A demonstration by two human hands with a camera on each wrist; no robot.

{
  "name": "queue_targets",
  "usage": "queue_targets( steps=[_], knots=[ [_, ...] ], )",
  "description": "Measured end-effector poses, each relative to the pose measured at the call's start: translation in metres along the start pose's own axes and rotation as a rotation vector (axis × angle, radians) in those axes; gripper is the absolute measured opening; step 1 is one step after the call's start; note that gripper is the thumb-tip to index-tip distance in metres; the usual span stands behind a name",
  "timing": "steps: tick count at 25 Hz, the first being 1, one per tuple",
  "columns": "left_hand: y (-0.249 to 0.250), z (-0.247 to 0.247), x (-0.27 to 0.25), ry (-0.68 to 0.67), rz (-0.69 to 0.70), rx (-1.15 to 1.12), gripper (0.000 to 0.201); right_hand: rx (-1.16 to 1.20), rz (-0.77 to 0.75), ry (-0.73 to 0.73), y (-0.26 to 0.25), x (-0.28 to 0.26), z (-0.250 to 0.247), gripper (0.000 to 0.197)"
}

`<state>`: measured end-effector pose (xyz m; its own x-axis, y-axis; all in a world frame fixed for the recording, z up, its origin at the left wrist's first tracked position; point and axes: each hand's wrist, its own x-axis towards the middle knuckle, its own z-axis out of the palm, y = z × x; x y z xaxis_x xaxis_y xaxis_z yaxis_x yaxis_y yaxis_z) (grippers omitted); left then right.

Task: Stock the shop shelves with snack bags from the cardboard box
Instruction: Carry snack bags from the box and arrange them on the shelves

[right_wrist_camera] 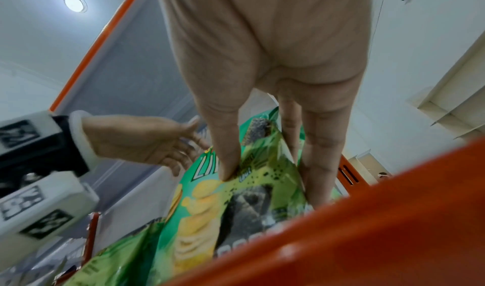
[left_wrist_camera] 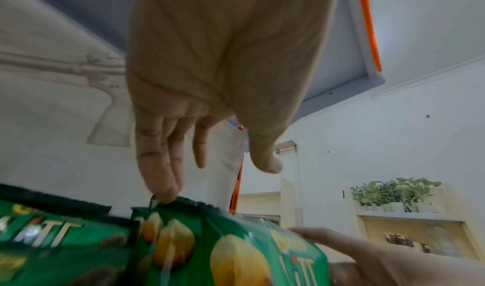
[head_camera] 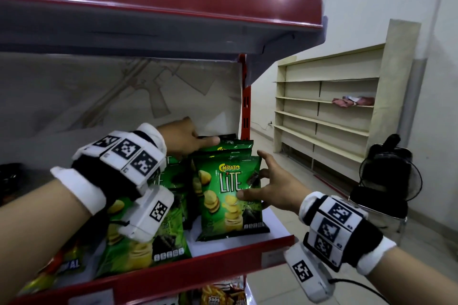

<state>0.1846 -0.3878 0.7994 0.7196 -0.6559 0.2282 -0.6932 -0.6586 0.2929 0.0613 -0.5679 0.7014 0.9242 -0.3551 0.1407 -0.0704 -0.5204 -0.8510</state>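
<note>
Red-edged shop shelf (head_camera: 173, 272) holds rows of green Chitato Lite chip bags, standing upright and leaning back. Front bag of the right row (head_camera: 229, 195) stands near the right end of the shelf, more green bags (head_camera: 233, 147) stacked behind it. Right hand (head_camera: 275, 188) is at this front bag's right edge: thumb lies on the bag face near the printed chips, fingers reach along the right side and behind the edge, so the hand pinches the bag loosely between thumb and fingers. Right wrist view confirms thumb tip (right_wrist_camera: 230, 166) pressed on the bag front, other fingers straight down the far side.

Left hand (head_camera: 183, 141) reaches further back over the same row, fingers extended and relaxed, not curled round anything. In the left wrist view its fingertips (left_wrist_camera: 165, 195) touch the top seam of a green bag (left_wrist_camera: 210, 238); thumb hangs free, apart from the bags.

Left row of green bags (head_camera: 138, 238) sits just left of the right row, partly hidden by the left wrist rig. Yellow-red snack bags (head_camera: 59, 267) at far left of the shelf, blurred. Orange snack packs (head_camera: 218, 297) on the shelf below. Cream empty wall shelving (head_camera: 327, 116) far right, black fan (head_camera: 389, 176) near it. Cardboard box is not visible.
</note>
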Motion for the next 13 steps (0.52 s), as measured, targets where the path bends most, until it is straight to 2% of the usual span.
queue_targets(
  steps=[3, 5, 6, 10, 13],
  knots=[
    [-0.001, 0.013, -0.024, -0.163, -0.037, 0.023, 0.051, 0.021, -0.005, 0.0, 0.001, 0.003, -0.001, 0.112],
    [-0.002, 0.023, -0.027, -0.139, -0.078, 0.02, 0.072, 0.056, 0.011, -0.047, 0.002, 0.005, -0.002, 0.112],
    [-0.003, 0.028, -0.026, -0.118, -0.094, 0.009, 0.076, 0.08, 0.028, -0.064, 0.003, 0.006, -0.004, 0.111],
    [-0.005, 0.04, -0.027, -0.093, -0.122, -0.07, 0.067, 0.059, 0.029, -0.107, 0.005, 0.004, -0.004, 0.099],
    [-0.006, 0.031, -0.033, -0.07, -0.116, -0.174, 0.063, -0.032, 0.032, -0.102, -0.003, -0.003, -0.01, 0.109]
  ],
)
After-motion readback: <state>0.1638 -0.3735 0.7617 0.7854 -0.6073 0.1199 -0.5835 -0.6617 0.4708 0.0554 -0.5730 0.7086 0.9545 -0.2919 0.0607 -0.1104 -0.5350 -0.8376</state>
